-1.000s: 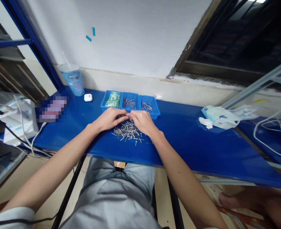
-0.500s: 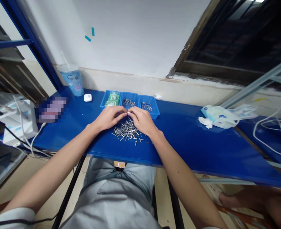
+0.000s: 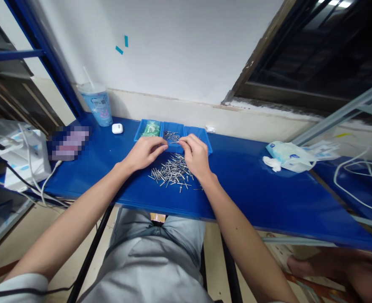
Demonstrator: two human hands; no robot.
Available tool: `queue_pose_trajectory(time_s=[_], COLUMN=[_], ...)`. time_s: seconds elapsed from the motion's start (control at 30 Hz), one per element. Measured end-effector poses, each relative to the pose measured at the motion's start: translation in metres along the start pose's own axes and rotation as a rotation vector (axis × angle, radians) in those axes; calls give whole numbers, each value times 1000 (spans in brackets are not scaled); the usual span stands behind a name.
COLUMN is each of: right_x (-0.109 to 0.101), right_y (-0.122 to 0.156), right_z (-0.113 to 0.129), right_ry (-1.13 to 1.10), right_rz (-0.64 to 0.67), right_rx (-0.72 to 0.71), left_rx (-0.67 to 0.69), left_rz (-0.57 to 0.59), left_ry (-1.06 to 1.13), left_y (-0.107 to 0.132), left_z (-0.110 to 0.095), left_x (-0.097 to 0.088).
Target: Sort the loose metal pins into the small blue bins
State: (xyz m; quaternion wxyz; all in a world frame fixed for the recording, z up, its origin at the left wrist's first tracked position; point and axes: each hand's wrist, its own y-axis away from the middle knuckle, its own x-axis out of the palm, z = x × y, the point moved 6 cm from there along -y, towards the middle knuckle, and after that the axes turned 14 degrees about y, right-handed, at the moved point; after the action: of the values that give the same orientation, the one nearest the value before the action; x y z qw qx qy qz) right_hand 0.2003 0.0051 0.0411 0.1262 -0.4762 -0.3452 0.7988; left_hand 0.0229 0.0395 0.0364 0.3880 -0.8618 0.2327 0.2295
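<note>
A loose pile of silver pop rivets [image 3: 170, 171] lies on the blue table in front of me. My right hand [image 3: 196, 155] is over the pile's right side, thumb and fingertips pinched on one pop rivet [image 3: 175, 142] that points left. Opposite it, my left hand [image 3: 145, 152] is closed, thumb against curled fingers; whatever it may hold is hidden. Behind the hands stand three blue bins in a row. Green packets [image 3: 151, 128] fill the left bin [image 3: 137, 135], and rivets lie in the middle bin [image 3: 173, 127]. My right hand partly covers the right bin [image 3: 210, 145].
On the left of the blue table [image 3: 242, 185] are a blue cup with a straw [image 3: 97, 105], a white earbud case [image 3: 117, 128], a blurred flat item [image 3: 68, 143] and a white power strip [image 3: 30, 160] with cables. A wipes pack [image 3: 290, 156] lies right. Another person's limb [image 3: 331, 267] shows lower right.
My hands have come apart from their meeting point above the pile. The right hand has shifted right with a rivet in its fingertips; the left has barely moved.
</note>
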Motion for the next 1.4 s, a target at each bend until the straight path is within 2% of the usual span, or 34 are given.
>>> queue_pose_trajectory(time_s=[0.13, 0.3, 0.4, 0.5, 0.67, 1.03, 1.13, 1.27, 1.4], right_x=[-18, -35, -35, -31, -22, -10, -1, 13, 21], right_y=[-1, 3, 4, 3, 0, -4, -2, 2, 4], right_z=[-8, -18, -26, -34, -36, -8, -1, 3, 4], right_ry=[31, 104, 121, 190, 223, 61, -3, -20, -7], right_rz=[-143, -325, -375, -372, -267, -94, 35, 212, 292], right_rx=[89, 256, 318, 347, 306, 6, -69, -107, -129], left_rx=[-64, -170, -204, -199, -168, -137, -145, -143, -138], left_rz=[55, 281, 323, 361, 407, 413, 347, 202, 87], left_ry=[-24, -82, -44, -6, -49, -18, -49, -57, -52], left_y=[1, 4, 6, 7, 9, 9, 6, 3, 3], left_z=[8, 20, 22, 22, 25, 25, 19, 13, 12], left_x=[2, 12, 11, 12, 16, 17, 13, 4, -2])
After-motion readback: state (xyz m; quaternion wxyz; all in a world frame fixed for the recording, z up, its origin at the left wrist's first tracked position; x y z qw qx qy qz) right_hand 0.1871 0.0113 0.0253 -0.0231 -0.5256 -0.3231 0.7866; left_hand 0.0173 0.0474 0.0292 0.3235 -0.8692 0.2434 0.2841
